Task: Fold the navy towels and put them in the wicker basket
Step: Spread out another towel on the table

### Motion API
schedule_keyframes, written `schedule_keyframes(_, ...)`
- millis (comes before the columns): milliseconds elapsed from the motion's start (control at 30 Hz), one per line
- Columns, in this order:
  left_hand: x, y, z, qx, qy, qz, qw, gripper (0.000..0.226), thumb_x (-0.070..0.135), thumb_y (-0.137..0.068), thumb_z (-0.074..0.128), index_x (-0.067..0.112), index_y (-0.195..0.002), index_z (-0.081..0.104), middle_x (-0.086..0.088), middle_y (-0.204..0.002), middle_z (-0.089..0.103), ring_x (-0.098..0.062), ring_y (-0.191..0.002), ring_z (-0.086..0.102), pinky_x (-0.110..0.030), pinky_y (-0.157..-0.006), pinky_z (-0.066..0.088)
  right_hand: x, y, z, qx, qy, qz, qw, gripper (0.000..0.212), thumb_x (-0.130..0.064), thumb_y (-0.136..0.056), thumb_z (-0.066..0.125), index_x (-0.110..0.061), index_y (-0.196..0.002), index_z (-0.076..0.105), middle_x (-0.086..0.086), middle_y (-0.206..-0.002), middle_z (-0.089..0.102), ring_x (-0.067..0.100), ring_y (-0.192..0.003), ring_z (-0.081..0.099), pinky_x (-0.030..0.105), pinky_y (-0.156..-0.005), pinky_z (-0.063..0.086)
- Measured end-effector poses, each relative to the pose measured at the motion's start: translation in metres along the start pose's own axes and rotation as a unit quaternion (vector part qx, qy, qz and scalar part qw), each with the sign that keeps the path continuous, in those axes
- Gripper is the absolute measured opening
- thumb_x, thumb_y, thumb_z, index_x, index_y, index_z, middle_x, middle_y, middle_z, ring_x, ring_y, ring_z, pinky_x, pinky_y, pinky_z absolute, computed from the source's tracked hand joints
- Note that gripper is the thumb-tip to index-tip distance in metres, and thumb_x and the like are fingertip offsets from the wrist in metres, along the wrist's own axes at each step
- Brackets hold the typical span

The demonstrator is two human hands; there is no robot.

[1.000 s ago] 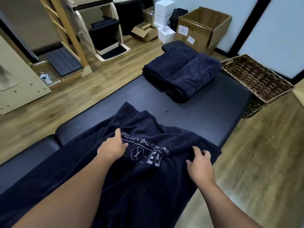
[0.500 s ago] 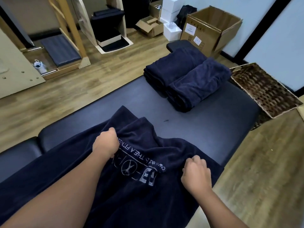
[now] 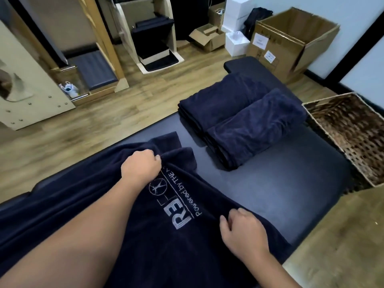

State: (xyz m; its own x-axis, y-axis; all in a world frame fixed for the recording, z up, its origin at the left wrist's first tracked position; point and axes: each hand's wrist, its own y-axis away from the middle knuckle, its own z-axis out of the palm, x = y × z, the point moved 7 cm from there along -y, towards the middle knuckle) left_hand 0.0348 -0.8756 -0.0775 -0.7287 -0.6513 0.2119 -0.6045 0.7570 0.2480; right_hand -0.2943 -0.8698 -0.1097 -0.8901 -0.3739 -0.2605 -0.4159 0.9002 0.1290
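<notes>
On the bench (image 3: 270,183) before you lies the unfolded towel (image 3: 145,235), its far edge bunched in both fists. Lift both corners level and pull taut before folding, so the edges meet. Your left hand (image 3: 141,166) grips the far corner, knuckles up; your right hand (image 3: 243,231) pinches the near edge. Basket (image 3: 349,129) waits right.

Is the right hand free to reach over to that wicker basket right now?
Probably not yet: the right hand grips the unfolded towel. The bench top toward the wicker basket lies bare, so nothing else blocks it.
</notes>
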Motion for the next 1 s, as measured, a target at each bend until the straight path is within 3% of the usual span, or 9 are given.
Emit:
schedule_keyframes(67,0.002,-0.007,-0.015,0.053,-0.023,-0.007,0.998,0.037,0.039,-0.102,0.038,0.015,-0.083,0.059,-0.014,-0.098,0.068,-0.038,-0.087,0.062,-0.039,-0.074,0.050,-0.020,-0.017,-0.002,0.008,-0.023,-0.031,0.999,0.014,-0.038,-0.091,0.062,-0.025,-0.090,0.057,-0.006,-0.082,0.058,0.019,-0.064,0.063,0.028,-0.050,0.040)
schedule_keyframes(167,0.004,-0.030,-0.025,0.095,-0.038,0.005,0.995,0.028,0.038,-0.103,0.046,0.012,-0.111,0.055,-0.018,-0.102,0.066,-0.042,-0.092,0.062,-0.039,-0.068,0.044,-0.052,-0.034,0.011,-0.069,-0.034,-0.072,0.994,0.044,-0.044,-0.100,0.048,-0.034,-0.141,0.034,-0.003,-0.109,0.060,0.023,-0.085,0.067,0.032,-0.061,0.046)
schedule_keyframes(300,0.007,-0.062,-0.007,-0.057,-0.063,0.034,0.996,0.058,0.050,-0.091,0.067,0.023,-0.136,0.041,-0.011,-0.115,0.063,-0.036,-0.107,0.060,-0.040,-0.075,0.047,-0.064,-0.033,0.022,-0.117,-0.028,-0.057,0.991,0.065,-0.051,-0.100,0.047,-0.041,-0.153,0.011,-0.004,-0.115,0.047,0.016,-0.084,0.056,0.026,-0.065,0.043)
schedule_keyframes(467,0.012,-0.069,0.010,-0.149,-0.074,0.031,0.986,0.012,0.021,-0.087,0.057,0.014,-0.098,0.057,-0.008,-0.082,0.073,-0.027,-0.069,0.070,-0.038,-0.069,0.060,-0.065,-0.034,0.025,-0.153,-0.032,-0.029,0.987,0.070,-0.049,-0.101,0.047,-0.040,-0.154,0.002,-0.003,-0.115,0.041,0.013,-0.083,0.053,0.023,-0.070,0.047)
schedule_keyframes(667,0.001,-0.096,-0.054,0.106,0.265,0.002,0.958,0.038,0.016,-0.092,0.061,0.023,-0.124,0.042,-0.014,-0.109,0.064,-0.041,-0.107,0.059,-0.045,-0.091,0.049,-0.066,-0.033,0.034,-0.154,0.003,-0.007,0.988,0.079,-0.051,-0.101,0.044,-0.041,-0.155,-0.012,-0.004,-0.111,0.032,0.010,-0.086,0.048,0.023,-0.064,0.045)
schedule_keyframes(733,0.006,-0.091,-0.040,0.009,0.224,0.062,0.973,0.071,0.022,-0.094,0.066,0.034,-0.150,0.024,-0.015,-0.127,0.060,-0.037,-0.121,0.055,-0.046,-0.101,0.047,-0.067,-0.028,0.034,-0.099,0.015,0.001,0.995,0.090,-0.050,-0.094,0.058,-0.042,-0.158,-0.003,-0.005,-0.105,0.030,0.009,-0.079,0.044,0.021,-0.055,0.042)
schedule_keyframes(800,0.000,-0.083,-0.015,-0.058,0.150,0.110,0.981,0.060,0.021,-0.094,0.064,0.028,-0.149,0.039,-0.010,-0.128,0.063,-0.032,-0.123,0.057,-0.042,-0.103,0.047,-0.067,-0.026,0.031,-0.031,0.011,-0.001,0.999,0.097,-0.047,-0.073,0.081,-0.037,-0.156,0.030,-0.004,-0.102,0.038,0.012,-0.074,0.045,0.023,-0.051,0.044)
schedule_keyframes(900,-0.017,-0.061,0.001,-0.016,0.017,0.130,0.991,0.028,0.030,-0.096,0.058,0.018,-0.120,0.065,-0.002,-0.127,0.059,-0.027,-0.128,0.050,-0.048,-0.107,0.042,-0.065,-0.026,0.027,0.039,0.049,-0.011,0.998,0.086,-0.043,-0.058,0.090,-0.032,-0.138,0.060,0.003,-0.109,0.054,0.026,-0.087,0.053,0.045,-0.062,0.050)
schedule_keyframes(1000,-0.030,-0.026,0.012,0.011,0.027,0.100,0.995,0.048,0.040,-0.097,0.057,0.023,-0.142,0.047,-0.002,-0.153,0.034,-0.025,-0.145,0.025,-0.059,-0.114,0.028,-0.060,-0.027,0.028,0.025,0.080,0.002,0.996,0.080,-0.047,-0.066,0.084,-0.036,-0.140,0.056,0.007,-0.131,0.052,0.032,-0.112,0.052,0.057,-0.075,0.047)
